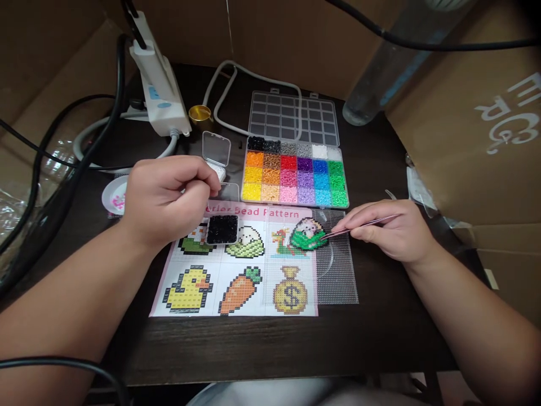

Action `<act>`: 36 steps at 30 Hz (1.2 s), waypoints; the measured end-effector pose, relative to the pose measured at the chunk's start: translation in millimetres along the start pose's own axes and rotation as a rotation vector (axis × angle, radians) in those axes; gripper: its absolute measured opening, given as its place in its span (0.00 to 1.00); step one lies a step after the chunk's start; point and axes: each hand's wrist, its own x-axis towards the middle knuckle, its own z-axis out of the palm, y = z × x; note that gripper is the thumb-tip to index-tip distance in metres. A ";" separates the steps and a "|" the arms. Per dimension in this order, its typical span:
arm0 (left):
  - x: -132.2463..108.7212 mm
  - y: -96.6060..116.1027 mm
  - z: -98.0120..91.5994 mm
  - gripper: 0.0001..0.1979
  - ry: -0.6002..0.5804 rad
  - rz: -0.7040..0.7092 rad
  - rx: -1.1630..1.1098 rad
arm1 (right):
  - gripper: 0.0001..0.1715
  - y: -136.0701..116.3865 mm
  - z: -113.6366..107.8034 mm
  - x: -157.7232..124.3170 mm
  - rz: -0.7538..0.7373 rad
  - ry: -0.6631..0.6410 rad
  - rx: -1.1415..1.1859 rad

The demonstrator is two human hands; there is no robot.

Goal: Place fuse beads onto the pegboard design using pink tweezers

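My right hand (389, 228) is closed around a pair of thin pinkish tweezers (366, 223). Their tips touch, or hover just over, a green and white fuse bead figure (310, 235) on a clear pegboard (342, 270). My left hand (169, 197) is a loose fist over the left of a printed bead pattern sheet (243, 265); whatever its curled fingers may hold is hidden. Beside it, a small clear box of black beads (222, 229) lies on the sheet with its lid raised. A sorted bead case (296, 175) stands behind, full of colours.
A small box of white beads (217, 170), a gold cup (200, 115) and a white dish of pink beads (115, 194) are at the left. A power strip (163, 90) and cables crowd the back left. Cardboard walls (477, 129) and a clear bottle (380, 73) border the table.
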 end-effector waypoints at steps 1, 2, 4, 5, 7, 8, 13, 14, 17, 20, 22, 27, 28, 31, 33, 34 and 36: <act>0.1 -0.2 0.1 0.15 0.002 0.010 -0.004 | 0.08 0.3 -0.4 -0.2 0.005 0.000 -0.004; 0.4 -0.5 0.1 0.16 -0.001 0.020 -0.008 | 0.08 0.7 -0.7 -0.6 0.010 0.001 -0.007; 0.8 -1.0 0.2 0.16 0.002 0.042 -0.017 | 0.08 1.8 -1.3 -1.4 0.007 0.002 -0.005; 0.9 -1.0 0.2 0.16 0.004 0.046 -0.020 | 0.07 2.3 -1.5 -1.7 0.000 -0.003 0.000; 0.8 -0.4 0.1 0.16 0.005 0.040 -0.019 | 0.06 3.2 -1.6 -2.3 -0.009 -0.014 0.007; 0.6 0.2 0.0 0.16 0.009 0.035 -0.016 | 0.06 3.7 -1.7 -2.6 -0.011 -0.017 0.008; 0.5 1.5 0.0 0.16 0.002 0.038 -0.012 | 0.05 6.9 -1.8 -4.3 -0.043 -0.009 0.025; 0.9 1.1 0.1 0.16 0.001 0.037 -0.014 | 0.04 7.5 -2.0 -4.6 -0.050 -0.010 0.030; 1.8 -0.5 0.0 0.17 0.004 0.058 -0.028 | 0.04 8.9 -2.4 -5.0 -0.051 -0.013 0.042; 1.2 0.0 -0.4 0.17 -0.003 0.073 -0.028 | 0.04 8.7 -1.6 -4.9 -0.061 -0.009 0.054; -0.3 2.0 -0.7 0.16 -0.006 0.031 -0.002 | 0.04 8.1 -0.5 -4.9 -0.075 0.000 0.062; -2.6 5.7 -0.5 0.15 -0.010 -0.014 0.013 | 0.07 8.2 -0.6 -5.2 -0.038 0.030 0.059; -2.6 5.4 -0.3 0.15 -0.009 -0.015 0.011 | 0.08 8.7 -1.2 -5.4 -0.028 0.034 0.059; -3.2 2.6 0.4 0.15 0.000 -0.020 0.010 | 0.08 10.3 -3.1 -5.5 -0.030 0.047 0.078; -4.4 0.4 0.7 0.17 0.013 -0.024 0.008 | 0.08 9.8 -3.5 -5.1 -0.029 0.053 0.080; -5.1 -0.4 0.8 0.17 0.016 -0.028 0.006 | 0.08 9.0 -3.4 -4.7 -0.023 0.054 0.072; -6.3 -0.9 0.7 0.18 0.017 -0.034 -0.002 | 0.10 6.7 -3.0 -4.0 -0.011 0.058 0.048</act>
